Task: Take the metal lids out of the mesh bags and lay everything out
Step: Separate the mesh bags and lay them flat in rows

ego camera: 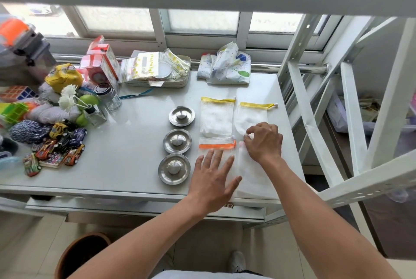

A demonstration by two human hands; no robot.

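Note:
Three round metal lids lie in a column on the grey table: the far lid point(182, 116), the middle lid point(177, 141) and the near lid point(174, 169). To their right lie white mesh bags: a yellow-trimmed bag point(216, 116), a second yellow-trimmed bag point(252, 116), an orange-trimmed bag point(217, 146) and a fourth bag point(252, 172) at the near right. My left hand point(213, 175) rests flat, fingers spread, on the orange-trimmed bag. My right hand point(264, 140) pinches the top edge of the fourth bag.
Toy cars point(60, 143), yarn, a puzzle cube and a glass jar point(108, 96) crowd the table's left side. A tray with zip bags point(157, 69) and a printed pouch point(225, 64) sit at the back. A white metal rack frame point(319, 98) stands right of the table point(126, 143).

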